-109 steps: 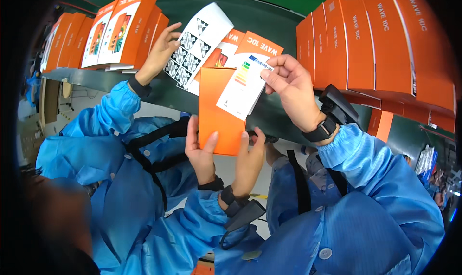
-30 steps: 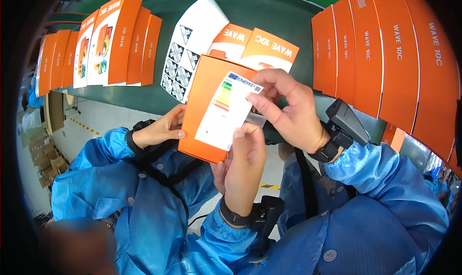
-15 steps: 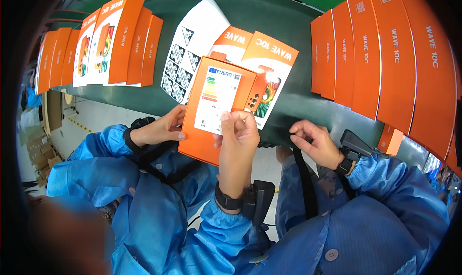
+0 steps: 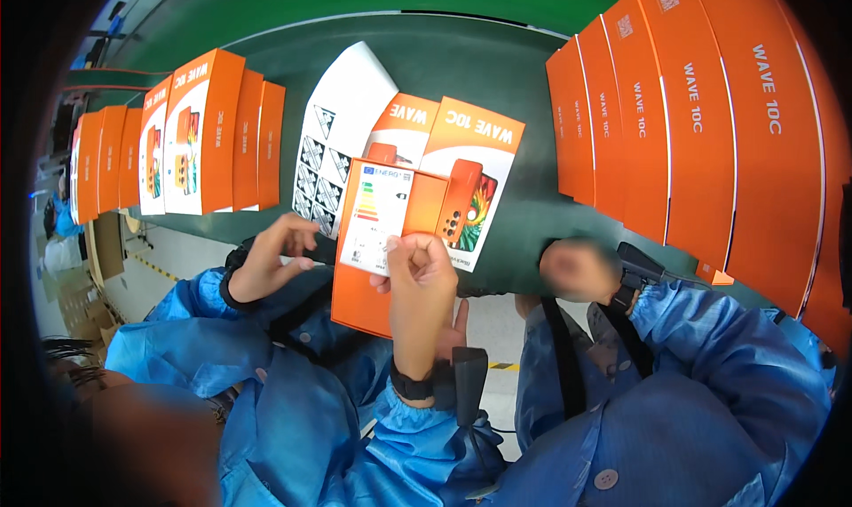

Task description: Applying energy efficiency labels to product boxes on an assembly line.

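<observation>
My right hand (image 4: 577,271) is over the near table edge on the right, its fingers too blurred to read; nothing shows in it. My left hand (image 4: 457,331) seems to be the one partly seen behind a co-worker's right wrist; one finger points up and the rest is hidden. Beside it is a black wrist device (image 4: 469,384). The co-worker's right hand (image 4: 419,272) pinches the lower corner of a white energy label (image 4: 374,218) over an orange phone box (image 4: 359,307). The co-worker's left hand (image 4: 273,258) stands open beside that box, apart from it.
A curled sticker sheet (image 4: 342,107) and another phone box (image 4: 475,174) lie behind on the dark green table (image 4: 461,45). Upright orange boxes stand in a left row (image 4: 222,143) and a taller right row (image 4: 692,125). The co-worker leans in close at left.
The co-worker's left hand has come off the box edge and opened. The label has shifted left over the box. My right hand stays at the table edge; its fingers looked loosely bent before.
</observation>
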A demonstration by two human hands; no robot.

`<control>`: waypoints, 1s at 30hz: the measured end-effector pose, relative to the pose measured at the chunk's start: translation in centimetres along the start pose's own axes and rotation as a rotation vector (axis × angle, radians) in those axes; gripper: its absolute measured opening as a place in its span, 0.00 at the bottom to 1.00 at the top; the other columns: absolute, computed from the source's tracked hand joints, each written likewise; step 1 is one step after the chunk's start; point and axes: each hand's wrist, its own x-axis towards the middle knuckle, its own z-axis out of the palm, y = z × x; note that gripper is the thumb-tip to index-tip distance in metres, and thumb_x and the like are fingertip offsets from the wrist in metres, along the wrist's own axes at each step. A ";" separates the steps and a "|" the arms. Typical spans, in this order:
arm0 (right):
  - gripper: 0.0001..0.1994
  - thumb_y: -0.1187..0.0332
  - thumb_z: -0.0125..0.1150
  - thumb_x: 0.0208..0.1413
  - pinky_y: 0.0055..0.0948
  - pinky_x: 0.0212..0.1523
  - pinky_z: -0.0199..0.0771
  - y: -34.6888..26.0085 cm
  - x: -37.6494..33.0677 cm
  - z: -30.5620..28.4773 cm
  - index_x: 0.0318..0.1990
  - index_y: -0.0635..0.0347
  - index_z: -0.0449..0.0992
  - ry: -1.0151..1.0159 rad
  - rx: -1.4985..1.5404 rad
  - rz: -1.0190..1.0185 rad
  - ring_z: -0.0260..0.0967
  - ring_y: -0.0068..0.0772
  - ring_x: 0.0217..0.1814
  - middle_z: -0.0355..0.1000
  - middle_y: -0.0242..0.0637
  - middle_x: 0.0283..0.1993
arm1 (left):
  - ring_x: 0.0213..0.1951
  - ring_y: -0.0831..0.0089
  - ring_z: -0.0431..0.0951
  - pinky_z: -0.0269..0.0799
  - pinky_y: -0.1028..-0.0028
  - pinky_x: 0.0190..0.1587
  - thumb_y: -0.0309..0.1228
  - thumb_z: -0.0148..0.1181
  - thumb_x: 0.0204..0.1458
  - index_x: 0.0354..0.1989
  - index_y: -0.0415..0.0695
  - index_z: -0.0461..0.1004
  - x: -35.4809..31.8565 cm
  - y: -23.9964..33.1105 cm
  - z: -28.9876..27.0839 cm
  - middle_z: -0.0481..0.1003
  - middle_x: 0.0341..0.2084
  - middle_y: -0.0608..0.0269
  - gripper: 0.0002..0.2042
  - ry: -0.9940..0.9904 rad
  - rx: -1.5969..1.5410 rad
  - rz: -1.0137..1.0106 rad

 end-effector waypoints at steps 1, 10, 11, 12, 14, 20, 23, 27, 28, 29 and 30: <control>0.03 0.74 0.55 0.52 0.19 0.15 0.63 0.2 0.6 0.1 0.31 0.66 0.70 -0.002 0.011 0.011 0.64 0.17 0.15 0.68 0.32 0.18 | 0.25 0.76 0.76 0.70 0.82 0.29 0.35 0.55 0.52 0.37 0.40 0.65 0.4 0.7 0.2 0.74 0.24 0.57 0.11 -0.060 0.037 -0.145; 0.04 0.74 0.54 0.52 0.19 0.14 0.64 -0.3 0.9 -0.3 0.31 0.66 0.70 -0.016 0.018 0.050 0.63 0.18 0.15 0.68 0.33 0.19 | 0.34 0.69 0.70 0.65 0.74 0.37 0.41 0.54 0.50 0.43 0.41 0.63 0.4 2.8 7.3 0.69 0.33 0.53 0.18 -0.143 0.525 -0.102; 0.04 0.74 0.54 0.52 0.19 0.14 0.64 -0.3 0.9 -0.3 0.30 0.66 0.70 -0.015 0.024 0.050 0.63 0.18 0.15 0.68 0.33 0.19 | 0.35 0.68 0.69 0.64 0.73 0.38 0.42 0.54 0.50 0.43 0.41 0.63 -1.2 3.0 5.4 0.68 0.34 0.52 0.19 -0.122 0.579 -0.106; 0.04 0.74 0.54 0.52 0.19 0.14 0.65 0.2 1.0 -0.4 0.30 0.66 0.70 -0.005 0.019 0.044 0.63 0.18 0.15 0.67 0.33 0.19 | 0.36 0.67 0.68 0.64 0.73 0.39 0.43 0.54 0.49 0.44 0.41 0.62 -3.0 3.1 3.0 0.67 0.35 0.52 0.20 -0.096 0.641 -0.119; 0.04 0.74 0.54 0.52 0.19 0.14 0.65 0.5 1.2 -0.3 0.30 0.66 0.70 -0.004 0.038 0.032 0.63 0.18 0.15 0.67 0.33 0.18 | 0.39 0.66 0.67 0.62 0.71 0.40 0.44 0.54 0.49 0.45 0.41 0.62 -5.3 3.4 0.2 0.66 0.37 0.51 0.22 -0.081 0.727 -0.108; 0.04 0.74 0.54 0.52 0.19 0.14 0.64 0.2 1.3 -0.3 0.29 0.65 0.70 -0.025 0.052 0.056 0.63 0.18 0.14 0.67 0.33 0.18 | 0.45 0.61 0.63 0.59 0.66 0.46 0.48 0.53 0.48 0.49 0.41 0.60 -4.2 5.3 3.0 0.63 0.43 0.48 0.27 -0.209 0.888 -0.032; 0.04 0.73 0.54 0.52 0.19 0.14 0.63 0.4 1.4 -0.2 0.29 0.65 0.70 -0.029 0.053 0.058 0.63 0.18 0.14 0.67 0.33 0.17 | 0.48 0.59 0.60 0.57 0.63 0.49 0.50 0.53 0.47 0.51 0.42 0.59 -3.2 5.6 2.4 0.61 0.46 0.47 0.29 -0.137 1.254 -0.169; 0.04 0.73 0.54 0.52 0.19 0.13 0.62 0.3 1.2 -0.5 0.29 0.65 0.70 -0.029 0.050 0.080 0.63 0.18 0.13 0.67 0.33 0.17 | 0.52 0.55 0.58 0.55 0.60 0.52 0.53 0.53 0.46 0.54 0.42 0.58 3.6 2.8 11.4 0.58 0.50 0.45 0.32 -0.678 3.156 -0.596; 0.04 0.73 0.54 0.52 0.19 0.13 0.62 0.1 1.2 -0.1 0.29 0.65 0.70 -0.047 0.049 0.069 0.62 0.18 0.13 0.66 0.33 0.17 | 0.53 0.55 0.57 0.54 0.59 0.53 0.54 0.53 0.46 0.54 0.42 0.58 4.7 2.2 15.0 0.58 0.51 0.44 0.33 -0.864 3.370 -0.505; 0.04 0.73 0.54 0.52 0.19 0.13 0.61 0.3 1.4 -0.2 0.29 0.65 0.70 -0.051 0.053 0.070 0.62 0.18 0.13 0.66 0.33 0.17 | 0.54 0.54 0.56 0.54 0.58 0.54 0.55 0.53 0.45 0.55 0.42 0.58 6.7 2.1 17.6 0.57 0.52 0.44 0.34 -0.950 3.457 -0.386; 0.05 0.73 0.55 0.52 0.19 0.14 0.62 0.4 1.3 -0.3 0.29 0.65 0.70 -0.049 0.071 0.070 0.62 0.18 0.13 0.66 0.32 0.17 | 0.55 0.53 0.56 0.53 0.58 0.55 0.55 0.52 0.45 0.55 0.42 0.57 7.7 1.5 18.6 0.56 0.53 0.43 0.35 -0.986 3.510 -0.234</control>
